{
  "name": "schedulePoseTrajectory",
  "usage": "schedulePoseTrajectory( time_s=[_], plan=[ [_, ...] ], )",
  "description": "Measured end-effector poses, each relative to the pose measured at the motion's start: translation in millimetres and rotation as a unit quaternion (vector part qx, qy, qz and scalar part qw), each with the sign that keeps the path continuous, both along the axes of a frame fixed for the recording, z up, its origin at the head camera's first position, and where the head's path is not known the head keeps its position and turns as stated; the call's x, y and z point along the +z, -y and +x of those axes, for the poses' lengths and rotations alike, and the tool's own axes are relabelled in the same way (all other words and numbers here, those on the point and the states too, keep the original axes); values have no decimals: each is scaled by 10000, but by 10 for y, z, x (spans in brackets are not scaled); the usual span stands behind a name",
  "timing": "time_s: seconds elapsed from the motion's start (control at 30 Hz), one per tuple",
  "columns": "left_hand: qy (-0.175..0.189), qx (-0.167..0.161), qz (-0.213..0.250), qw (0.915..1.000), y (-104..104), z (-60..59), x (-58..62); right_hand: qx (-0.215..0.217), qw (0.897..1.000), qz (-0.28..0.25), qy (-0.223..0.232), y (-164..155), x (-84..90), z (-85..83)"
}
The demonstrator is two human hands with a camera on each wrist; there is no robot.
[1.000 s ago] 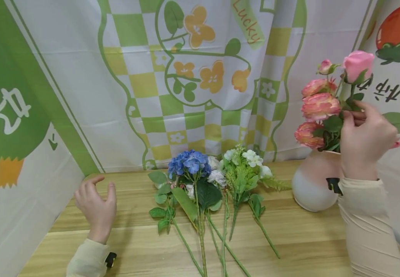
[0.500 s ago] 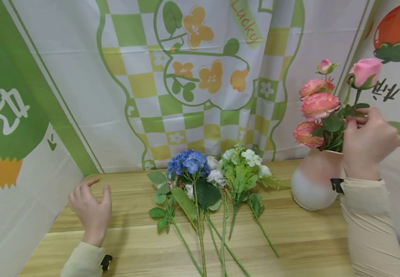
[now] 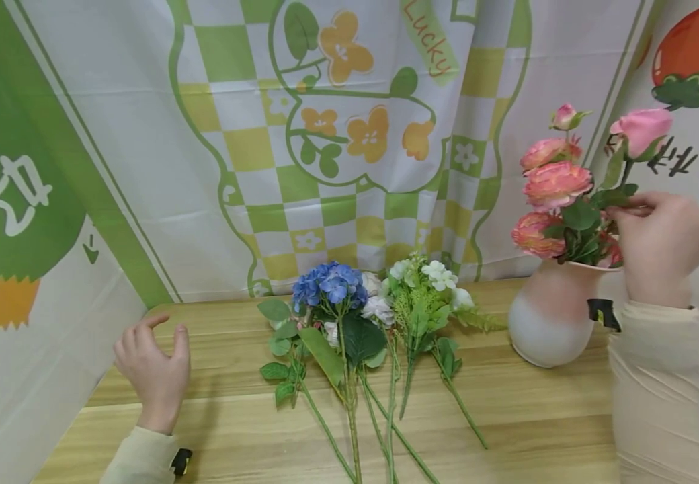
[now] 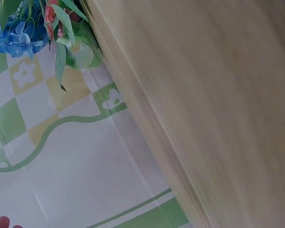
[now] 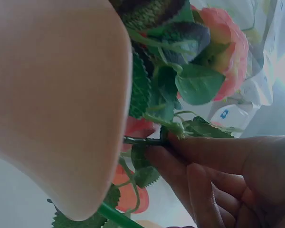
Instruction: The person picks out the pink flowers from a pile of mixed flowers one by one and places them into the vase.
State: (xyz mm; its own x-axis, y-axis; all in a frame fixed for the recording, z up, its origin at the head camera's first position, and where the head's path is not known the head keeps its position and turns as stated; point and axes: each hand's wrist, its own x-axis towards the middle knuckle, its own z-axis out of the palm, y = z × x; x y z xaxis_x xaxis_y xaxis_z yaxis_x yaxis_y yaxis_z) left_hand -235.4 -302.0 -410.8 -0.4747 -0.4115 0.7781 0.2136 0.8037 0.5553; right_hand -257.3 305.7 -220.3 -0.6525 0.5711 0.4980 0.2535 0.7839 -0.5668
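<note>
At far right, right hand (image 3: pixel 661 238) fingers pinch the rose stem (image 3: pixel 626 173) standing in the vase (image 3: pixel 546 323); a sideways tug could tip it; left hand (image 3: pixel 152 373) hovers relaxed, empty.

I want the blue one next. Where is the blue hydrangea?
In the head view the blue hydrangea lies mid-table against the backdrop, just left of the white flower sprig, between the left hand and the vase.

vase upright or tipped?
Upright. The vase stands on its base on the table, mouth up, pink flowers rising from it.
</note>
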Motion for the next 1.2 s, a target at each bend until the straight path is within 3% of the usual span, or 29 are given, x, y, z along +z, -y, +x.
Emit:
schedulePoseTrajectory(
  time_s=[0.1, 0.17, 0.33, 0.57, 0.87, 1.2],
  plan=[
    [29, 34, -15, 10000, -3, 2, -1, 148, 9996, -155, 174, -25, 29, 16],
    [47, 57, -37, 10000, -3, 3, -1, 227, 9993, -293, 22, -17, 31, 20],
    [47, 58, -59, 10000, -4, 3, -1, 115, 9955, -517, -787, 33, 45, -9],
    [18, -8, -28, 10000, -7, -1, 2, 133, 9845, -172, -1741, 77, 99, -60],
    [-36, 7, -92, 10000, 4, -13, -14, -2, 9878, -127, -1553, 67, 111, -64],
    [3, 23, -46, 10000, 6, 2, 2, -146, 9960, -245, -851, 75, 153, 27]
  ],
)
